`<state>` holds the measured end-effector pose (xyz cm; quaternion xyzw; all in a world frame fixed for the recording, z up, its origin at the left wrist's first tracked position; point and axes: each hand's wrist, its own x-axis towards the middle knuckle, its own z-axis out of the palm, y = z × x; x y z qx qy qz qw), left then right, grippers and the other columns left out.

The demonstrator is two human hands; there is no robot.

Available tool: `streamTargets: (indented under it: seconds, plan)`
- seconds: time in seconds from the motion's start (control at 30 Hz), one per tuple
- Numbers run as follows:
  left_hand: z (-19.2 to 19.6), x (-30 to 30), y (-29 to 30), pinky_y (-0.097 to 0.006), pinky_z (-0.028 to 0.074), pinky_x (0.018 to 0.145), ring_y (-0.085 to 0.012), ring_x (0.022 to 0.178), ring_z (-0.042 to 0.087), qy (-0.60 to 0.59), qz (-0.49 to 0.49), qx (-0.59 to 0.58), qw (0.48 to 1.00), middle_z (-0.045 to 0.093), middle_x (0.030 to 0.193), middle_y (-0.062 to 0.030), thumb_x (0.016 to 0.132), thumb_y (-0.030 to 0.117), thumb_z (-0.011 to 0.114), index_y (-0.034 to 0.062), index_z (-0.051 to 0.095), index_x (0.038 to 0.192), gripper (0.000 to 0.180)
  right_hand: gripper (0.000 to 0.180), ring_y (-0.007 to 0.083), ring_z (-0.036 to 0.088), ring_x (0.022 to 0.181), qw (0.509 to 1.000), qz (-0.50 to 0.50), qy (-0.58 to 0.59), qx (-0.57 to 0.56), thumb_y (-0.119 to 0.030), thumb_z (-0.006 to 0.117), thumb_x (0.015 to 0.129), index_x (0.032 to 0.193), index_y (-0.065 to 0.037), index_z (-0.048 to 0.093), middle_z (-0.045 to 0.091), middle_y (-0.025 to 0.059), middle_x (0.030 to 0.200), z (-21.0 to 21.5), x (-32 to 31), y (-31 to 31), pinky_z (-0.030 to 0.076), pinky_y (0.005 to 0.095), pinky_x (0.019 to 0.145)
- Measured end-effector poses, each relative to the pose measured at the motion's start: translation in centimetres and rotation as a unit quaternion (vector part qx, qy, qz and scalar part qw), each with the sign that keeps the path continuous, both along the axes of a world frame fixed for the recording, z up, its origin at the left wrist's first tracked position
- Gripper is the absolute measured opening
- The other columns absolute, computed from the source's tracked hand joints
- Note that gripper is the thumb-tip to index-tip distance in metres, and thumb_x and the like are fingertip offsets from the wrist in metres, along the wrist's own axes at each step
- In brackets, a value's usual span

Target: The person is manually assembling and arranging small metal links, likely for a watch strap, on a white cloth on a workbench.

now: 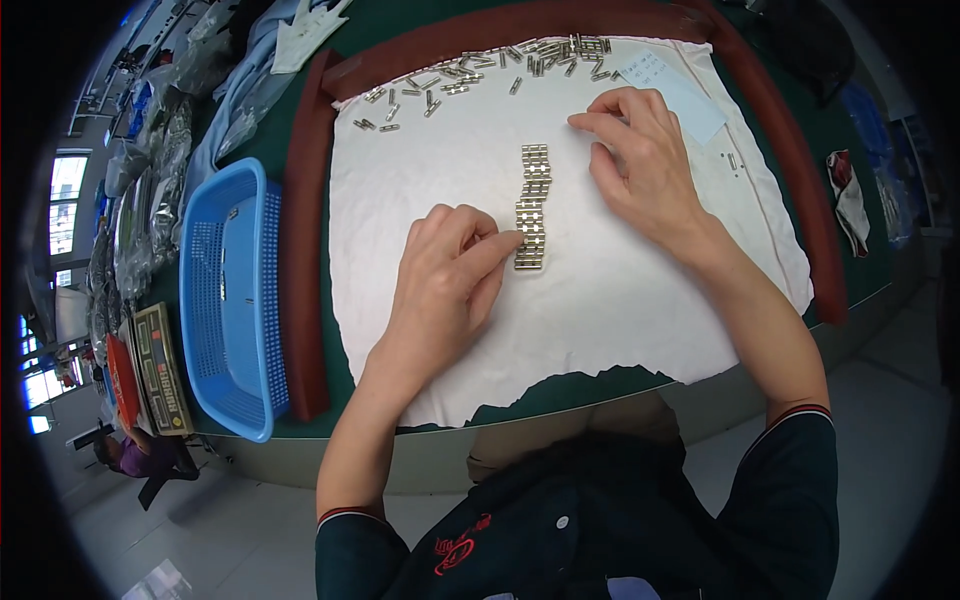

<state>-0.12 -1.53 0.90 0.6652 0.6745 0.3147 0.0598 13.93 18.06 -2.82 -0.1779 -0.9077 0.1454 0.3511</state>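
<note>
A column of short silver metal links, like pieces of a watch band, lies on the white cloth in front of me. Its upper part steps slightly to the right. My left hand rests beside its lower end, an outstretched fingertip touching the links' left edge. The thumb stands apart from that finger, and the other fingers are curled. To the upper right of the column, my right hand hovers over the cloth. Its thumb and forefinger are apart, with nothing visible between them.
Many loose metal links lie scattered along the cloth's far edge. A pale blue paper note sits at the far right. Reddish-brown raised bars border the cloth. Left of them stands a blue plastic basket, beside a scale.
</note>
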Motion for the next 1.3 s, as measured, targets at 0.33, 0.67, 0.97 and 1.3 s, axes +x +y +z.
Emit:
streamTargets:
  seconds: [0.33, 0.67, 0.97, 1.3]
  plan:
    - [-1.4, 1.5, -1.6, -0.053, 0.007, 0.117, -0.0281, 0.147, 0.019, 0.165, -0.019, -0.167, 0.972, 0.024, 0.158, -0.0138, 0.081, 0.069, 0.052, 0.0017, 0.025, 0.151, 0.101, 0.023, 0.0251, 0.053, 0.100, 1.000, -0.003, 0.008, 0.003, 0.000, 0.061, 0.072, 0.092, -0.005, 0.071, 0.059, 0.0055, 0.101, -0.2, 0.2, 0.1, 0.040, 0.0399, 0.083]
    - [-0.5, 1.9, -4.7, -0.055, 0.007, 0.114, -0.0299, 0.144, 0.027, 0.159, 0.021, -0.110, 0.981, 0.033, 0.155, -0.0091, 0.087, 0.056, 0.057, 0.0117, 0.037, 0.148, 0.078, 0.020, 0.0249, 0.052, 0.100, 1.000, -0.003, 0.007, -0.003, -0.001, 0.062, 0.073, 0.090, -0.005, 0.071, 0.060, 0.0053, 0.101, -0.3, 0.3, 0.0, 0.040, 0.0393, 0.083]
    - [-0.1, 1.0, -4.9, -0.037, 0.038, 0.082, -0.0222, 0.087, 0.054, 0.092, 0.068, 0.001, 0.993, 0.058, 0.093, -0.0062, 0.072, -0.001, 0.071, 0.0060, 0.067, 0.103, 0.032, 0.019, 0.0247, 0.052, 0.099, 1.000, 0.000, 0.009, 0.003, -0.002, 0.062, 0.074, 0.091, -0.005, 0.070, 0.059, 0.0055, 0.100, -0.2, 0.4, 0.0, 0.039, 0.0387, 0.082]
    - [0.9, 1.8, -2.3, -0.035, 0.038, 0.073, -0.0211, 0.078, 0.050, 0.065, 0.014, -0.041, 0.997, 0.054, 0.084, -0.0052, 0.072, 0.001, 0.071, 0.0047, 0.067, 0.100, 0.028, 0.021, 0.0244, 0.052, 0.100, 1.000, -0.009, 0.011, -0.008, -0.002, 0.062, 0.074, 0.092, -0.006, 0.071, 0.059, 0.0053, 0.101, -0.3, 0.4, 0.1, 0.039, 0.0383, 0.083]
